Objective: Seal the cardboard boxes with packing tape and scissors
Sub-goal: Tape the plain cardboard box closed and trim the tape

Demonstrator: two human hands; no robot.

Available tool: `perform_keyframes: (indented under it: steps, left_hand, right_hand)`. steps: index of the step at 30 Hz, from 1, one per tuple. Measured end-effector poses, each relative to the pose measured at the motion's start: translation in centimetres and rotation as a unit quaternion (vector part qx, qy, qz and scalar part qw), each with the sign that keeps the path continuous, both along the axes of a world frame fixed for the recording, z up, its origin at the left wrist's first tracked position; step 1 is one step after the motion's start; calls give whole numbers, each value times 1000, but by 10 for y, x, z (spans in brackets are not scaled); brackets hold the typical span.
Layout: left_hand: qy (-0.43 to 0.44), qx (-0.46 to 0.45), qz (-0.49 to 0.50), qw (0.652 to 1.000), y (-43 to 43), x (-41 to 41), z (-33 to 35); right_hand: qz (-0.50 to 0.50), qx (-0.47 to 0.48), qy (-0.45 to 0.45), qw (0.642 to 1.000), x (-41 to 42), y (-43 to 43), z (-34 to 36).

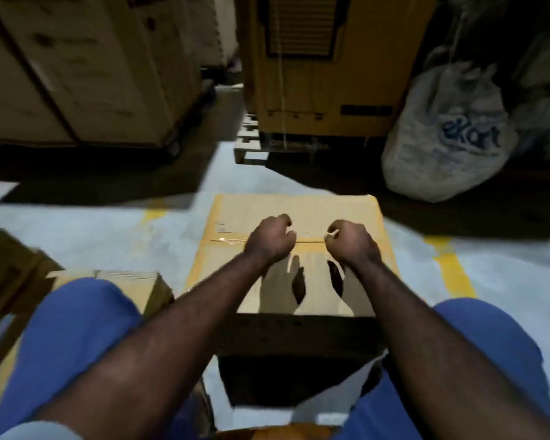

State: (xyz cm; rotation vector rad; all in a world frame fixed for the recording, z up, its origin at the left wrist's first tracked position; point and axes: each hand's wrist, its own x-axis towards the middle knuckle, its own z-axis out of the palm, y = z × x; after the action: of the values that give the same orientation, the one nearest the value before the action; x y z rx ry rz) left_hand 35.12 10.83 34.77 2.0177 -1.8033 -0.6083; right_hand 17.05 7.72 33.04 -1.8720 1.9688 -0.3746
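Observation:
A closed cardboard box stands on the floor between my knees. A glossy strip of packing tape lies along its middle seam. Both hands hover just above that seam and cast shadows on the near flap. My left hand is curled into a fist, thumb toward the right. My right hand is also curled and pinches a pale tape end between thumb and finger. A thin stretch of tape seems to run between the two hands. No tape roll or scissors is visible.
Smaller cardboard boxes lie at my left knee. Tall cartons stand at the back left, and a yellow crate on a pallet stands behind the box. A white sack leans at the back right. Yellow lines mark the floor.

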Motion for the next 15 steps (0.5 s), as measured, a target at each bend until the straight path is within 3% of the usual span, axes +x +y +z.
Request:
perform_keyframes:
  steps: [4, 6, 11, 15]
  left_hand:
    - [-126, 20, 75, 989, 12, 89, -21]
    - [-148, 53, 107, 982, 13, 117, -34]
    - [-88, 124, 178, 972, -12, 137, -62]
    - [-7, 123, 228, 966, -38, 140, -76]
  right_hand:
    - [1, -7, 28, 1000, 28, -9, -14]
    - [-21, -13, 73, 997, 27, -22, -24]
    - [-130, -9, 105, 986, 11, -45, -46]
    - [-214, 34, 92, 972, -5, -57, -56]
